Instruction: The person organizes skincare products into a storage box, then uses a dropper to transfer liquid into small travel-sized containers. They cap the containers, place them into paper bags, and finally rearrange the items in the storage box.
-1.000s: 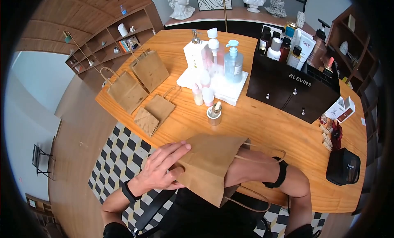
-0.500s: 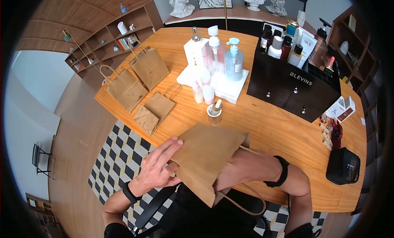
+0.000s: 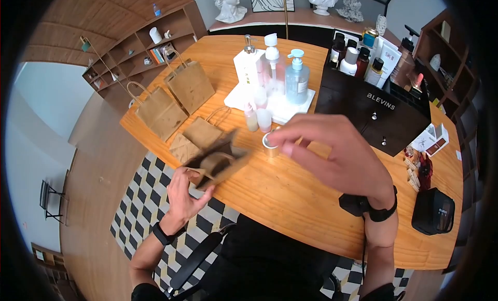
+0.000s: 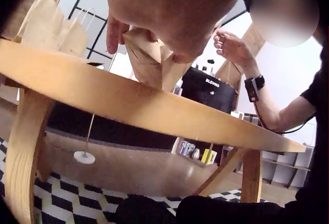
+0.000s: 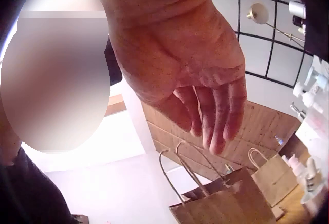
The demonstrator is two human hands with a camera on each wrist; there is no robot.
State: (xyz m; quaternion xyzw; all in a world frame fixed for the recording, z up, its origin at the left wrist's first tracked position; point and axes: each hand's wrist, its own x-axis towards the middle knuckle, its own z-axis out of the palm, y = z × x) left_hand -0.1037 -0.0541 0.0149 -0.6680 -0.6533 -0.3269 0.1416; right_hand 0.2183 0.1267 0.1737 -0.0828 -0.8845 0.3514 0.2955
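My left hand (image 3: 187, 197) grips a brown paper bag (image 3: 231, 168) by its side at the table's left front edge, thumb on one side and fingers on the other. The bag is tilted with its dark mouth showing, and its handles lean into the opening. In the left wrist view the folded bottom of the paper bag (image 4: 149, 64) shows beneath the hand. My right hand (image 3: 332, 150) hovers over the middle of the table, fingers loosely extended and nothing in them. Its fingertips overlap a small dropper bottle (image 3: 271, 149), hiding most of the dropper.
Two paper bags (image 3: 161, 114) stand at the left, and a smaller one (image 3: 205, 131) lies before them. Pump bottles (image 3: 296, 85) stand on a white slab (image 3: 285, 115). A black cosmetics box (image 3: 342, 101) fills the back right; a black case (image 3: 434, 211) sits near the right edge.
My right arm has come out of the paper bag and moved up over the table. The left hand has turned the bag and brought it left, towards the small bag.
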